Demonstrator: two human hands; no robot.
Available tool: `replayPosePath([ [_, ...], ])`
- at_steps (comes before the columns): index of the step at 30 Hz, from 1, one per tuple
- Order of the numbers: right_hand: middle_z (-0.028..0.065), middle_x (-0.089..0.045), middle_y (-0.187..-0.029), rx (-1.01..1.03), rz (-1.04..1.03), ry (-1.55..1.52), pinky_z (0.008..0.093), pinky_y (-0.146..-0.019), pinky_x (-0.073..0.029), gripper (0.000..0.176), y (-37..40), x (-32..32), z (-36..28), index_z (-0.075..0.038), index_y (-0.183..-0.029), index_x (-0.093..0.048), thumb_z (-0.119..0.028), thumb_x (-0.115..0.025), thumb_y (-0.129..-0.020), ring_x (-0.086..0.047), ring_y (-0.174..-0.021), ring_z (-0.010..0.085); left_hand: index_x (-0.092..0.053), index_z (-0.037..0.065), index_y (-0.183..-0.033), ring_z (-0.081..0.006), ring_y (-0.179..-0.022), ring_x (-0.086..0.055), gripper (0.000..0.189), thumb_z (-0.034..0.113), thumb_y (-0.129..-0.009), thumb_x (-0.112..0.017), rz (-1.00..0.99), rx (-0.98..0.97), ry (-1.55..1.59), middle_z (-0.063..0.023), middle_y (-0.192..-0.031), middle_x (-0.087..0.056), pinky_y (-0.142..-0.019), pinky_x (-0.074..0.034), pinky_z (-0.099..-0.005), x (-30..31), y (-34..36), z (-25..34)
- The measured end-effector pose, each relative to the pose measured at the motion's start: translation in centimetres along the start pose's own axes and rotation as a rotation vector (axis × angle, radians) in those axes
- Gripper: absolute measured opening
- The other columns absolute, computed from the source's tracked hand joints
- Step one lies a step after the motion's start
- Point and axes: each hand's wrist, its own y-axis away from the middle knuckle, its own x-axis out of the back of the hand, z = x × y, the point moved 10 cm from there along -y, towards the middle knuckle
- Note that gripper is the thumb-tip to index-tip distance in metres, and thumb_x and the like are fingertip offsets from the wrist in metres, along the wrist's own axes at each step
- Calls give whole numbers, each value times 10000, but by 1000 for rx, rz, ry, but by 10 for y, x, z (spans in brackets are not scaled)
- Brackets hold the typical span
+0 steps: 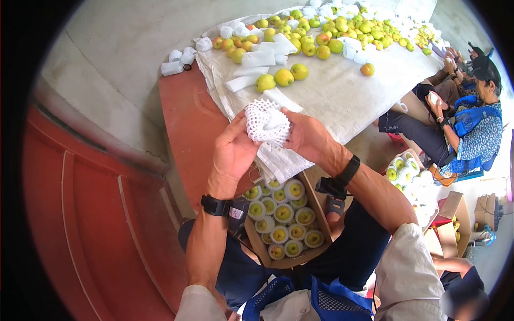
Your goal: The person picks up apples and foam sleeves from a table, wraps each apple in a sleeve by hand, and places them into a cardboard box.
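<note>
A white foam net sleeve [266, 121] is held up between my two hands, bunched into a rounded shape. I cannot see whether a fruit is inside it. My left hand [234, 150] grips its left side with thumb and fingers. On the other side, the thumb and fingers of my right hand [310, 135] press against the net. Below my hands, a cardboard box [319, 220] holds rows of yellow-green apples [284, 213] in foam nets. Just beyond my hands, loose apples [284, 77] and flat foam sleeves [258, 58] lie on a white cloth [342, 101].
A large heap of apples [369, 29] covers the far part of the cloth. The reddish-brown board [184, 117] shows under the cloth's left edge. Co-workers [471, 128] sit at the right, near a box of wrapped apples [404, 168]. A red door [91, 214] stands at the left.
</note>
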Motion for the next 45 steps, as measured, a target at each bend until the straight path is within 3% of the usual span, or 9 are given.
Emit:
replayPosePath([
  [8,31,-690,-1068,59,-10,132,309,-796,-484,339,5,-5,-4,-58,-1166,-643,-356,-525,-1058,-629,-937,139,-536,-18,-1372,-233,-1270,-583,369,171,-1056,-520,92,-20,-94,-119,-1345,-622,-1121,-447,-404,23,0,-1],
  [10,36,-687,-1054,82,22,271,308,-784,-481,359,8,0,-8,-35,-1144,-649,-364,-540,-1049,-626,-915,138,-543,-6,-1352,-196,-1200,-604,344,184,-1066,-527,101,-48,-129,-93,-1294,-639,-1063,-471,-372,23,2,3],
  [15,64,-675,-905,639,390,878,301,-723,-489,351,36,1,-66,43,-1073,-662,-299,-605,-1015,-595,-797,137,-552,26,-1332,-133,-1045,-601,312,202,-1074,-539,197,-239,-342,-50,-1192,-650,-904,-471,-309,35,4,25],
  [18,49,-658,-858,761,221,961,295,-679,-483,328,46,-32,-62,35,-1014,-696,-286,-629,-1006,-566,-756,120,-546,37,-1337,-117,-1008,-590,308,199,-1074,-540,259,-310,-436,-44,-1162,-649,-863,-458,-292,33,8,33],
  [25,2,-625,-835,286,133,848,244,-582,-406,353,26,-25,-29,-9,-1009,-719,-357,-669,-983,-512,-693,77,-448,29,-1412,-95,-1001,-567,410,152,-1044,-581,158,-463,-776,-29,-1074,-631,-909,-452,-271,-13,20,39],
  [27,-25,-576,-799,93,89,332,240,-536,-338,336,21,-15,-17,-43,-1018,-680,-377,-659,-986,-465,-651,82,-434,25,-1423,-95,-1000,-567,430,129,-1037,-589,128,-434,-830,-31,-1056,-628,-914,-450,-267,-17,21,33],
  [30,-34,-530,-770,13,206,238,247,-512,-296,293,22,-5,-15,-75,-1004,-618,-368,-615,-1011,-440,-627,93,-429,34,-1428,-106,-974,-567,452,101,-1019,-611,93,-427,-989,-40,-1020,-639,-896,-457,-275,-32,26,22],
  [34,-20,-543,-815,52,191,165,244,-504,-286,248,15,0,-17,-93,-989,-581,-339,-581,-1021,-453,-635,95,-436,27,-1420,-130,-985,-586,463,78,-1000,-627,51,-543,-1473,-59,-992,-637,-932,-455,-294,-44,29,18],
  [45,-22,-539,-860,153,-85,87,261,-476,-268,96,13,-3,-32,-115,-1022,-523,-180,-570,-970,-396,-534,107,-550,31,-1308,-137,-1063,-582,389,337,-1068,-537,256,-508,-1036,-65,-1116,-660,-932,-432,-293,-14,25,44],
])
